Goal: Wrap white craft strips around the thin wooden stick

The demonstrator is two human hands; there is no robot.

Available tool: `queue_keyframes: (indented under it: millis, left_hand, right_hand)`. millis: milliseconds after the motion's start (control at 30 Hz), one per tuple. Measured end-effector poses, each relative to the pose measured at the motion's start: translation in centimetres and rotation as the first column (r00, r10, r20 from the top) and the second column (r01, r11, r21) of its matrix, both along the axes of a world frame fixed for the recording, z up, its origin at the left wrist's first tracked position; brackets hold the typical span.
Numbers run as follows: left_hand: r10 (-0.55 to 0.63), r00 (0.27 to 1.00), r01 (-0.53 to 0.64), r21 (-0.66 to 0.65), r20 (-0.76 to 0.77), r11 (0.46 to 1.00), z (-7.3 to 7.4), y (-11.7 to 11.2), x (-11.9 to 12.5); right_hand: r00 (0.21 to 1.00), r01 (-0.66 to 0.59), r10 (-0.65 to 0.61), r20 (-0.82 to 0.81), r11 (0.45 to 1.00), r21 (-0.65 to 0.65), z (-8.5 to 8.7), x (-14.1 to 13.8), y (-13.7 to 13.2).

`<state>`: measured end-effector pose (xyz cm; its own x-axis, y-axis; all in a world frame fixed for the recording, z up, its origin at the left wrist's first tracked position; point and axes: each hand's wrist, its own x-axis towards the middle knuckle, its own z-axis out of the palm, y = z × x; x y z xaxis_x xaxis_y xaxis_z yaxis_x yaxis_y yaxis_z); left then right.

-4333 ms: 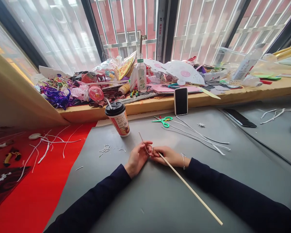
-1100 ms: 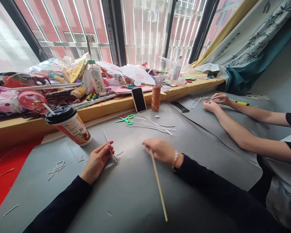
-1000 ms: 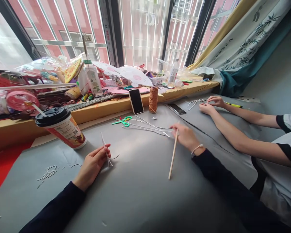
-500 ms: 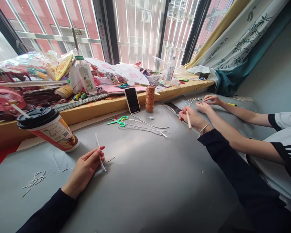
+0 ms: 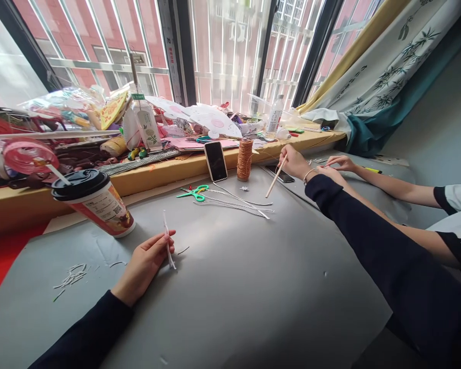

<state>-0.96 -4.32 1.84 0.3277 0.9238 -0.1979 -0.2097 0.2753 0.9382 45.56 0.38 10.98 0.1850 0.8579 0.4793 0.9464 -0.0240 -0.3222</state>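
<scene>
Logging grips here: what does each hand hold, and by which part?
Left hand pinches a white strip near its middle; right hand holds a stick by its upper end.

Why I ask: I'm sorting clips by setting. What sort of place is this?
Probably a craft worktable by a barred window: the sill is heaped with craft supplies, green scissors and a twine spool sit on the grey table, the left hand holds a white strip and the right hand a wooden stick.
</scene>
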Motion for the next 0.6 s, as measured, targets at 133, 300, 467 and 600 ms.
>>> queue_keyframes:
  millis: [133,300,467,600]
  left_hand:
    - [-0.002,1.0,0.002,0.007,0.0,1.0,0.0,-0.1,0.0]
    - [-0.016,1.0,0.016,0.011,-0.02,1.0,0.0,-0.2,0.0]
    - [-0.018,0.999,0.018,0.017,-0.031,1.0,0.2,-0.3,0.1]
    - [-0.023,0.999,0.023,0.011,-0.029,1.0,0.5,-0.4,0.1]
  right_hand:
    - [0.993,0.035,-0.01,0.114,0.974,-0.222,-3.3,-0.3,-0.2]
    - [0.987,0.056,0.01,0.162,0.916,-0.396,-5.7,-0.2,0.0]
    - [0.984,0.083,-0.012,0.178,0.913,-0.399,-3.6,0.0,-0.1]
    - [0.988,0.096,-0.046,0.151,0.935,-0.341,1.0,-0.2,0.4]
